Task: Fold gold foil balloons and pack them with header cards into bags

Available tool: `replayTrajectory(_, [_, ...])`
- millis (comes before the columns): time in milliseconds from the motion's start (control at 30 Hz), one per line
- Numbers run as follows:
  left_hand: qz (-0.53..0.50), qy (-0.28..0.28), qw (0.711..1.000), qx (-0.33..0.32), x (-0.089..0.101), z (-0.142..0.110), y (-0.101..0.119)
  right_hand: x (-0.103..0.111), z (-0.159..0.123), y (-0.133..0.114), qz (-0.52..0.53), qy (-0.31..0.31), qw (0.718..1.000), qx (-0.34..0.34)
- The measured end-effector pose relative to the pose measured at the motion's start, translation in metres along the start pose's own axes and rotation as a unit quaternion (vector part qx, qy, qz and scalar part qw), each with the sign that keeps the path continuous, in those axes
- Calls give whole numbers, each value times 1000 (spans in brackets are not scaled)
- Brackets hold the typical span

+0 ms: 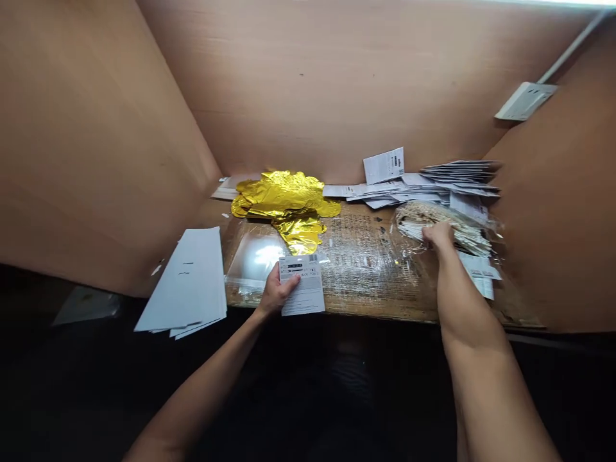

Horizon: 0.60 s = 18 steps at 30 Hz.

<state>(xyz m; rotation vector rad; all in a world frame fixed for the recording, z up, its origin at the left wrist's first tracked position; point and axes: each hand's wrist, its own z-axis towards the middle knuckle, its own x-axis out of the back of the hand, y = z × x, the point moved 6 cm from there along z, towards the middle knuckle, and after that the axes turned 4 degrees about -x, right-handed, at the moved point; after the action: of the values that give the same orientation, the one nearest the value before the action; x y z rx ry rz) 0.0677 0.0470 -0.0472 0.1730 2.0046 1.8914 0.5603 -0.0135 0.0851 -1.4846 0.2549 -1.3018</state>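
My left hand (276, 292) grips a white printed card (303, 285) at the near edge of the wooden table (375, 301), thumb on top. The card lies over a clear plastic bag (253, 256). Behind it sits a crumpled pile of gold foil balloons (286, 199). My right hand (439, 235) reaches to the right side and closes its fingers on a bundle of thin white and beige straws (433, 218) inside clear wrapping.
A stack of white sheets (190, 285) overhangs the table's left edge. More printed cards (423, 183) are heaped at the back right. Brown partition walls (96, 147) enclose the table on three sides. A white power strip (525, 101) hangs on the right wall.
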Motion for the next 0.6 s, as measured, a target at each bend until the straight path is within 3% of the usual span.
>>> replayTrajectory(100, [-50,16,999,11,1,3,0,4,-21,8,-47,-4,997,-56])
replayTrajectory(167, [-98,29,994,23,1,4,1,-9,-58,4,-36,-68,996,-47])
replayTrajectory(267, [-179,26,982,60,-3,3,4,-46,-150,-15,29,-225,974,-24])
replayTrajectory(333, [-218,17,972,83,-6,1,5,-75,-224,-42,119,-390,913,-4])
replayTrajectory(367, [-231,13,969,89,-7,0,6,-84,-254,-55,138,-425,894,5])
replayTrajectory(467, [-255,5,962,93,-8,-6,6,-101,-305,-85,178,-440,880,-13])
replayTrajectory(600, [-264,0,959,106,-10,-15,3,-114,-313,-94,159,-424,892,-1])
